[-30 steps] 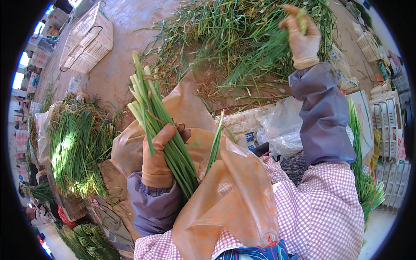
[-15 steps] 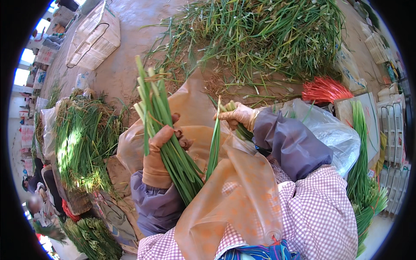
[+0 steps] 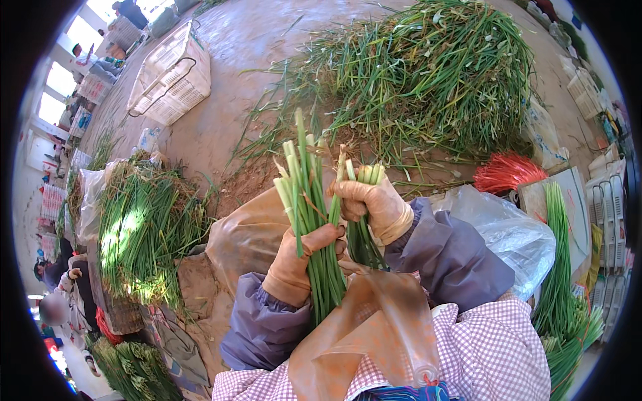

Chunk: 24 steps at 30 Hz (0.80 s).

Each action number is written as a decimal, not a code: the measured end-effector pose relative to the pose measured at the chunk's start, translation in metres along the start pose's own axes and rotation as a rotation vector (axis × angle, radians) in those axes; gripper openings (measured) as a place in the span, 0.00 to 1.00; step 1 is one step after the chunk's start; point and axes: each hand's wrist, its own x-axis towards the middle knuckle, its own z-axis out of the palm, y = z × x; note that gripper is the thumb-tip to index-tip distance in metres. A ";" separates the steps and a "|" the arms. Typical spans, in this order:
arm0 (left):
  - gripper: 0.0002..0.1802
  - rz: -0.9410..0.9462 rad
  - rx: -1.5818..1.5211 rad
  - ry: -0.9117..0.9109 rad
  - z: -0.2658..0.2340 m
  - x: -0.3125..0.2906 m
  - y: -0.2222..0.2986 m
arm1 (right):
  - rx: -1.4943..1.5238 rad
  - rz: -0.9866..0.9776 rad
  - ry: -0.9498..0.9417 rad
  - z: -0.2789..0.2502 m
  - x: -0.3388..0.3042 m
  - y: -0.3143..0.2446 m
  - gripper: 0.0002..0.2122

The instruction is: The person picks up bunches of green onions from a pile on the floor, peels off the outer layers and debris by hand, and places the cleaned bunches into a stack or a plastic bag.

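My left hand (image 3: 299,262), in a tan glove, is closed around a bunch of garlic chives (image 3: 326,284). Their pale cut ends point up and away from me, and the green leaves hang toward my lap. Close beside it, my right hand (image 3: 376,206), also gloved, grips a smaller bunch of garlic chives (image 3: 362,244), pale ends up. A single stalk (image 3: 341,164) stands at my right fingertips, between the two bunches. The hands nearly touch. Under them a tan plastic apron (image 3: 364,314) covers my lap.
Beyond my hands lies a big heap of loose chive leaves (image 3: 435,73). A white plastic crate (image 3: 170,77) stands far left, with a chive pile (image 3: 144,227) nearer. At right are red ties (image 3: 508,172), clear plastic (image 3: 498,217) and long chives (image 3: 554,267). A person (image 3: 63,294) sits at left.
My left hand and its bunch have moved right, up close to my right hand. The single stalk now stands more upright at the right fingertips. The whole view has shifted slightly.
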 end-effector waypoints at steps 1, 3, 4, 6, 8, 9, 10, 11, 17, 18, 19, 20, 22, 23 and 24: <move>0.17 -0.041 0.012 0.008 -0.002 -0.002 0.000 | -0.002 -0.038 0.042 0.003 0.000 -0.002 0.06; 0.17 -0.124 0.036 0.023 0.001 -0.008 0.003 | 0.052 -0.087 0.170 -0.007 0.014 -0.005 0.05; 0.16 -0.098 0.016 0.033 0.000 -0.010 0.002 | 0.008 -0.169 0.273 -0.013 0.024 -0.008 0.06; 0.15 -0.033 0.111 0.065 -0.012 -0.012 -0.004 | 0.057 -0.219 0.448 -0.039 0.045 -0.029 0.08; 0.15 -0.031 0.144 0.111 -0.017 -0.018 -0.002 | 0.251 -0.272 0.327 -0.093 0.046 -0.063 0.10; 0.15 -0.047 0.106 0.142 -0.018 -0.019 -0.002 | 0.353 -0.330 0.124 -0.112 0.048 -0.067 0.11; 0.16 -0.063 0.071 0.164 -0.016 -0.018 -0.001 | -0.012 -0.370 0.167 -0.118 0.045 -0.068 0.12; 0.16 -0.079 0.037 0.184 -0.015 -0.017 0.000 | -0.379 -0.403 0.207 -0.124 0.043 -0.067 0.13; 0.15 -0.087 -0.008 0.129 -0.012 -0.014 -0.007 | -0.341 -0.007 0.046 -0.022 0.009 -0.019 0.08; 0.15 -0.052 0.018 0.120 -0.008 -0.014 -0.007 | -0.257 0.049 0.002 -0.015 0.009 -0.014 0.07; 0.15 -0.018 0.044 0.111 -0.006 -0.014 -0.006 | -0.174 0.106 -0.043 -0.009 0.009 -0.011 0.06; 0.15 -0.005 0.047 0.024 -0.009 -0.015 -0.006 | -0.158 0.122 -0.049 -0.007 0.014 -0.007 0.05; 0.18 -0.065 -0.029 -0.034 -0.015 -0.015 -0.001 | -0.232 -0.114 0.030 -0.013 0.021 -0.015 0.05; 0.20 -0.094 -0.070 -0.063 -0.019 -0.016 0.000 | -0.270 -0.230 0.069 -0.020 0.025 -0.021 0.05; 0.24 0.020 -0.058 0.017 -0.018 -0.018 -0.003 | -0.282 -0.263 0.216 -0.037 0.032 -0.037 0.04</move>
